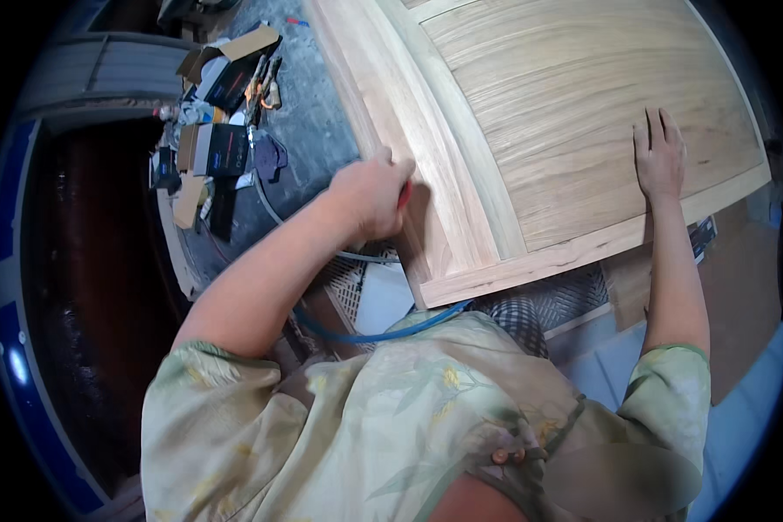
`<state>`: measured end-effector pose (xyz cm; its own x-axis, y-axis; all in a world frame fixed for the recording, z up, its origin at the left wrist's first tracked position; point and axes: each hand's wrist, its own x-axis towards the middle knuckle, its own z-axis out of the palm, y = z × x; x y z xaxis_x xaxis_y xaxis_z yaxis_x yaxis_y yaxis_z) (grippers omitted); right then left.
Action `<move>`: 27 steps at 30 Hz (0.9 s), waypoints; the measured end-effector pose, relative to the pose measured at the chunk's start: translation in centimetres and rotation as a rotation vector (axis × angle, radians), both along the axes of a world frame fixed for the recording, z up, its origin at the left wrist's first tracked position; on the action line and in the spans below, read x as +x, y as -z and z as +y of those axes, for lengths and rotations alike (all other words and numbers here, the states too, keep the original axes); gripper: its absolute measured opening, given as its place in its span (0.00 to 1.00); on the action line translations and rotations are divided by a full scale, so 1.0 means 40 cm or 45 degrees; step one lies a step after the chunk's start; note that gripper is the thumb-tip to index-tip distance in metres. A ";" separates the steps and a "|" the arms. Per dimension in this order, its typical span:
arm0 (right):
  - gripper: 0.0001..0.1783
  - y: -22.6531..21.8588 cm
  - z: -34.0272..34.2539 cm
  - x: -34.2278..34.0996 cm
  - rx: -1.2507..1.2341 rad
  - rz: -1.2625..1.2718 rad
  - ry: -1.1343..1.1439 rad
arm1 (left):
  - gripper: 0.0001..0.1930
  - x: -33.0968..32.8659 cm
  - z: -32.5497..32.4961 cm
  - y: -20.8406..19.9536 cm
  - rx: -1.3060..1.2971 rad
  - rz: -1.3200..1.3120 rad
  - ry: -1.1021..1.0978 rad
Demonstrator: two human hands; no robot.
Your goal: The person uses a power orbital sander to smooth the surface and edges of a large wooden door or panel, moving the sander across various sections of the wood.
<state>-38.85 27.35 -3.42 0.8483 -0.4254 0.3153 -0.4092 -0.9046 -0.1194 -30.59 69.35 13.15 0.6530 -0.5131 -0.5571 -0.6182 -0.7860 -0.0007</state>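
Observation:
A pale wooden door-like panel [583,130] with a raised frame lies in front of me. My left hand [372,196] is closed at the outer edge of its left frame strip [426,148]. A small red thing [404,193] shows between the fingers; most of it is hidden by the hand, so its kind cannot be made out. Farther right, my right hand [661,161] rests on the flat inner field of the panel, fingers stretched out and holding nothing.
Left of the panel, a dusty dark worktop [309,96] carries opened cardboard boxes [220,150], brushes [265,87] and a dark purple pad [270,158]. A blue hose [383,335] loops close to my body. Brown board [739,296] stands at the right.

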 end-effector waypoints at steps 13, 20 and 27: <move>0.25 -0.009 0.013 -0.001 0.013 0.002 0.068 | 0.24 0.000 -0.052 -0.020 0.180 0.220 -0.077; 0.25 -0.025 0.024 -0.010 -0.012 0.058 0.140 | 0.25 0.271 -0.048 -0.003 0.265 0.157 -0.036; 0.26 -0.014 0.004 -0.031 0.004 0.081 0.252 | 0.32 0.692 -0.094 0.015 0.423 -0.125 -0.132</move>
<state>-40.08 27.50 -2.85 0.7664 -0.5864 0.2622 -0.5855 -0.8056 -0.0904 -2.90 65.59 12.56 0.7506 -0.2430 -0.6145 -0.5197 -0.7913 -0.3219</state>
